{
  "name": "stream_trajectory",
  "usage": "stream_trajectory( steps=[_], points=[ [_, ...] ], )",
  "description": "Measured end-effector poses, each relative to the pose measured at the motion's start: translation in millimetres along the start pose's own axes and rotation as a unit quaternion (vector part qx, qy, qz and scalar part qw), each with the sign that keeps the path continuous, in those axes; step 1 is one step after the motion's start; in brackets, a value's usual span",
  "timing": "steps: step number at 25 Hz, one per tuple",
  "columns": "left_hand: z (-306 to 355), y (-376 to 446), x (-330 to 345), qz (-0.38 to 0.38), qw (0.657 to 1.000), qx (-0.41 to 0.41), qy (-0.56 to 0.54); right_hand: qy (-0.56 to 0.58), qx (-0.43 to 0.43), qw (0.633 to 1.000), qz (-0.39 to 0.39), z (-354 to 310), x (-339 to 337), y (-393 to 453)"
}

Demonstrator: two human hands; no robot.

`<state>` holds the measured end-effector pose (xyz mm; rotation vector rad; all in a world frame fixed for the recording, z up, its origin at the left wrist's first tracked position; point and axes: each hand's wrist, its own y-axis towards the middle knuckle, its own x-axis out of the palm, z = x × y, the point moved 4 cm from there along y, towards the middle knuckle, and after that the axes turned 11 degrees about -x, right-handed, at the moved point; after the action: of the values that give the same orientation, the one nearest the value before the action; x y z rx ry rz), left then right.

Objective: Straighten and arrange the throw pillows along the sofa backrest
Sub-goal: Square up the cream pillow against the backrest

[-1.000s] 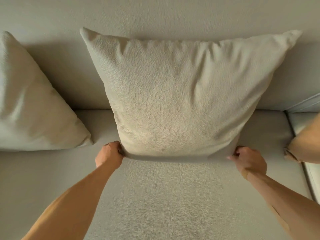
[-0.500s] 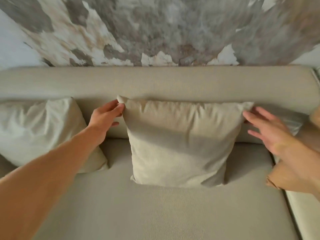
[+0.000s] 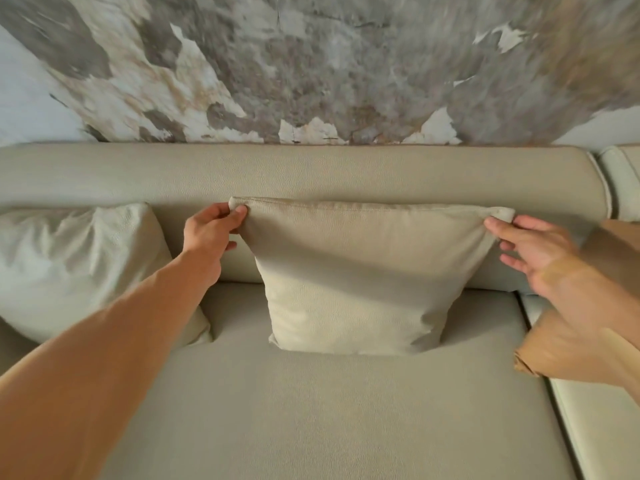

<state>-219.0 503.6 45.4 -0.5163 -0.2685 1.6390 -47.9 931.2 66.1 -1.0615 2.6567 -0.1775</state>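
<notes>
We count three throw pillows on the sofa seat [image 3: 311, 410]. One beige pillow [image 3: 360, 282] stands at the middle of the backrest [image 3: 311, 174]. One pale, crumpled pillow [image 3: 76, 268] sits toward the seat's left edge. One tan pillow [image 3: 540, 344] lies at the seat's right edge, partly hidden behind an arm. We count two hands: one left hand [image 3: 211, 230] at the beige pillow's upper left corner and one right hand [image 3: 530, 247] at its upper right corner. We see two seat cushions, the second [image 3: 602, 427] at the far right.
</notes>
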Motion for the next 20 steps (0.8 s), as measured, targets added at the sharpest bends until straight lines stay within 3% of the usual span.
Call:
stream_trajectory(
  steps=[6, 9, 11, 15, 20],
  points=[
    [5.1, 4.1, 7.3, -0.016, 0.998, -0.006, 0.052, -0.008, 0.023, 1.0, -0.01, 9.8, 3.2, 7.9],
    [-10.3, -4.3, 5.5, -0.067, 0.997, -0.034, -0.004, 0.023, 0.008, 0.999, -0.043, 12.2, 1.2, -2.8],
    [-41.4, -9.7, 3.7, -0.083, 0.992, -0.087, -0.035, 0.042, 0.046, 0.994, -0.092, 29.5, 2.2, -21.2],
    [-99.4, -28.7, 24.9, -0.204, 0.963, -0.106, 0.139, -0.016, 0.103, 0.967, -0.232, 83.8, 24.0, -55.6],
    [-102.7, -38.5, 36.9, -0.179, 0.966, -0.072, 0.17, -0.045, 0.073, 0.971, -0.222, 97.3, 32.8, -55.2]
  ],
)
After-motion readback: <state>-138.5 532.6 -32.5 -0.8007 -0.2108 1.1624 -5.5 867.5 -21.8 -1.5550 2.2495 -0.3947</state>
